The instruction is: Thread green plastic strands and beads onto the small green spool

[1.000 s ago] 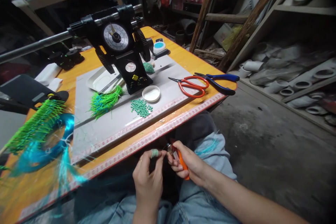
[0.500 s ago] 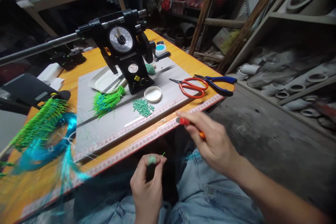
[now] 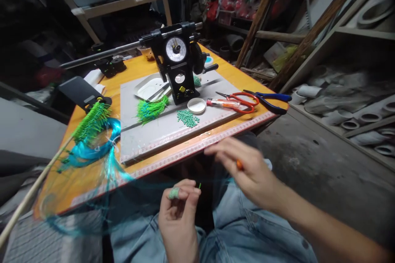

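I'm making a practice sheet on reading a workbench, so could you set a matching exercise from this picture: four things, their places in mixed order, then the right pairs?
Things
1. Small round green beads
2. Shiny blue coil of thin strands
3. Scissors with red looped handles
4. Thin bright green strand

Places
A. Beside the blue-and-black-handled pliers
B. Pinched in the left hand
C. In a loose pile by the round white dish
D. On the yellow wooden table, left of the flat grey board

Pairs: 1-C, 2-D, 3-A, 4-B
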Action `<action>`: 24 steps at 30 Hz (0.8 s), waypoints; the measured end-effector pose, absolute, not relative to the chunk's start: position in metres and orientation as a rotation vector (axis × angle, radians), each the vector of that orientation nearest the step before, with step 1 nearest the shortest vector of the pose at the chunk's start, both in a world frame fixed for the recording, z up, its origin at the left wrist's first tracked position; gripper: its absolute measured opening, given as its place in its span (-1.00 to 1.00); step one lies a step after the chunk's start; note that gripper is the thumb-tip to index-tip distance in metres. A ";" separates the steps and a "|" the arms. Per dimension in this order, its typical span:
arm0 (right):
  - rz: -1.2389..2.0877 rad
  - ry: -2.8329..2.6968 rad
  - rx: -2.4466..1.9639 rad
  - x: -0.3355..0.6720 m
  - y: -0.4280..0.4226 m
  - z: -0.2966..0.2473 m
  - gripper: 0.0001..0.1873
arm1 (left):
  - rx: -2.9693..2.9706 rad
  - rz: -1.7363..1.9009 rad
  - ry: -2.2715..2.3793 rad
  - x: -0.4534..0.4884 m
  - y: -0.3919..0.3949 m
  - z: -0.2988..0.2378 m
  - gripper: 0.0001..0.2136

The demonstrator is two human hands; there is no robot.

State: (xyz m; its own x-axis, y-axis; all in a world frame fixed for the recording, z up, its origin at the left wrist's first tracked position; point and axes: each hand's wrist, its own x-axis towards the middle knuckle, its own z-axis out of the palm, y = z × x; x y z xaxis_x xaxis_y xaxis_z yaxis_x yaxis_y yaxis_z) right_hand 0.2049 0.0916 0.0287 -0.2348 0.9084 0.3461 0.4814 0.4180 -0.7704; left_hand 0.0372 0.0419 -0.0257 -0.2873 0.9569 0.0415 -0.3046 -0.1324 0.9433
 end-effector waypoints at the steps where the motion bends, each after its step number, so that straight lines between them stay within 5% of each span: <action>1: 0.947 -1.812 -1.127 0.199 0.079 0.020 -0.76 | 0.820 1.613 1.081 0.038 0.039 -0.027 -0.85; 5: 1.559 -1.477 -0.972 0.177 0.048 -0.009 -0.69 | 0.557 1.590 1.097 0.042 0.027 -0.030 -0.79; 12: 1.700 -1.472 -0.964 0.164 0.032 -0.020 -0.74 | 0.452 1.548 1.147 0.030 0.002 -0.041 -0.78; 24: 0.791 -2.281 -1.167 0.173 0.014 -0.014 -0.78 | 0.826 1.428 1.482 0.012 -0.029 -0.061 -0.73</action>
State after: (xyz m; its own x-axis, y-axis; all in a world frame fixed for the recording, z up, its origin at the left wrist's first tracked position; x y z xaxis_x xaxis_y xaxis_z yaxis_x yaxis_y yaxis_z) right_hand 0.1730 0.0136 -0.0141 -0.5366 0.8330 0.1343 0.5712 0.4758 -0.6689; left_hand 0.0124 -0.0286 -0.0606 -0.3803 0.9129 -0.1486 -0.1152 0.1127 0.9869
